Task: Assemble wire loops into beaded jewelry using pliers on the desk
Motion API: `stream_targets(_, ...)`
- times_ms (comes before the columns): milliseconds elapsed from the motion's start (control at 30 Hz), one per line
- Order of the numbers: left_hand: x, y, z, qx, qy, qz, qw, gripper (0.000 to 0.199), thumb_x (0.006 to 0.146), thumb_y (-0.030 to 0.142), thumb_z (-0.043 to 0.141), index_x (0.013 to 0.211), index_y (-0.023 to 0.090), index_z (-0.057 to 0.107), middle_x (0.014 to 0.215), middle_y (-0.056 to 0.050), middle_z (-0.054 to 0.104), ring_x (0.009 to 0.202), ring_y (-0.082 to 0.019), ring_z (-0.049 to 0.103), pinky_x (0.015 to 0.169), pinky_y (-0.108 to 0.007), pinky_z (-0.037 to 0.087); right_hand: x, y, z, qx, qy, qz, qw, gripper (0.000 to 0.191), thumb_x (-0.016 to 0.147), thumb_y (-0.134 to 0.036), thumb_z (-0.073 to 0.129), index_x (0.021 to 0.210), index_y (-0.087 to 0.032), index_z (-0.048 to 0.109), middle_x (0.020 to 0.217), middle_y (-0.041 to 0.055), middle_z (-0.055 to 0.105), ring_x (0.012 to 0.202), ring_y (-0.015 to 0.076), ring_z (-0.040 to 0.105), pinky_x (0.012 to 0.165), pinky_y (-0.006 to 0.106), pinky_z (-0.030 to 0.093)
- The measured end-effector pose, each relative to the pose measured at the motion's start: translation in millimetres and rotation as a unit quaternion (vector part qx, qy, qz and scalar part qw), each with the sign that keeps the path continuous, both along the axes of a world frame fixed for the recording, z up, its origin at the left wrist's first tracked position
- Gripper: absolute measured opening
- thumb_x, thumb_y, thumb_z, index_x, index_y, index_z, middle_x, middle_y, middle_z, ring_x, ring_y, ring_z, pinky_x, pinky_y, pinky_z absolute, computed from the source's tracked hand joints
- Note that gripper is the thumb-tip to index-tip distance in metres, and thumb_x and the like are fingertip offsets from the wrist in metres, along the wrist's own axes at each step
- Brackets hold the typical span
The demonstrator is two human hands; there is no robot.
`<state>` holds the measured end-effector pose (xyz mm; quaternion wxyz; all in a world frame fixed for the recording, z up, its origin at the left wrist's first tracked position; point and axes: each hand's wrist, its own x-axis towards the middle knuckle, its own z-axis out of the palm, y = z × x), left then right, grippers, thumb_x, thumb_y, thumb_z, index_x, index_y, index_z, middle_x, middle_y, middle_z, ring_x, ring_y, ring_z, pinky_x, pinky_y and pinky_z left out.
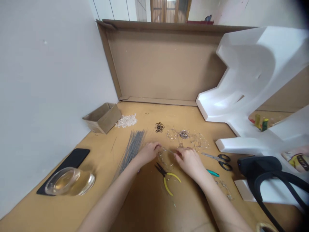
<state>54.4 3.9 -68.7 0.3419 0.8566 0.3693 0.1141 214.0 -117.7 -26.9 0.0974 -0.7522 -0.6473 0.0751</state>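
Note:
My left hand (148,152) and my right hand (188,158) face each other over the table, fingers pinched. Between them runs a thin, looped piece of wire (166,158), with a fingertip grip at each side; its fine details are too small to make out. Just below lie pliers with yellow handles (172,174), jaws apart and pointing up-left. Left of my left hand is a bundle of straight grey wires (131,148), partly covered by my forearm. Beyond my hands sit black rings (159,127) and a tangle of bent wire pieces (184,134).
Scissors (220,159) and a teal-handled tool (212,173) lie at right, near a black headband-like device (260,167) and white foam (243,71). At left stand a cardboard box (103,120), clear small rings (126,120), a black phone (77,157) and a clear cup (70,182).

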Motion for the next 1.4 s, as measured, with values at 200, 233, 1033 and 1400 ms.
stream_targets(200, 0.4, 2.9, -3.7, 0.011, 0.017, 0.019, 1.000, 0.027, 0.083, 0.018, 0.038, 0.090, 0.016, 0.064, 0.080, -0.007, 0.068, 0.077, -0.018, 0.061, 0.073, -0.028, 0.044, -0.2, 0.2, 1.4, -0.010, -0.021, 0.000, 1.000, 0.023, 0.087, -0.025, 0.043, 0.091, -0.022, 0.065, 0.088, 0.0055, 0.071, 0.084, 0.0192, 0.063, 0.073, 0.027, 0.038)
stream_targets(233, -0.3, 2.6, -2.0, 0.016, 0.017, 0.024, 0.999, 0.027, 0.083, 0.018, 0.038, 0.091, 0.016, 0.063, 0.084, -0.008, 0.068, 0.080, -0.019, 0.061, 0.074, -0.028, 0.044, 0.4, 0.3, 1.7, -0.013, -0.026, 0.000, 1.000, 0.023, 0.087, -0.025, 0.043, 0.091, -0.022, 0.065, 0.088, 0.0056, 0.071, 0.084, 0.0194, 0.064, 0.072, 0.027, 0.038)
stream_targets(1033, -29.0, -23.4, 71.2, 0.109, -0.025, 0.011, 0.994, 0.024, 0.086, 0.024, 0.041, 0.098, 0.019, 0.060, 0.087, -0.004, 0.068, 0.083, -0.017, 0.062, 0.073, -0.025, 0.043, -98.6, -29.8, -37.5, -0.176, -0.127, 0.086, 0.972, 0.022, 0.073, 0.002, 0.049, 0.078, -0.009, 0.068, 0.078, 0.0187, 0.069, 0.074, 0.0232, 0.067, 0.055, 0.026, 0.043)
stream_targets(1400, -29.8, -30.2, 77.2, 0.107, -0.029, -0.008, 0.994, 0.026, 0.086, 0.026, 0.039, 0.102, 0.018, 0.059, 0.093, -0.005, 0.068, 0.088, -0.020, 0.062, 0.075, -0.030, 0.045, -87.0, -29.4, -23.6, -0.172, -0.068, 0.064, 0.981, 0.018, 0.073, -0.016, 0.053, 0.077, -0.013, 0.070, 0.079, 0.0160, 0.071, 0.074, 0.0258, 0.066, 0.059, 0.029, 0.041)
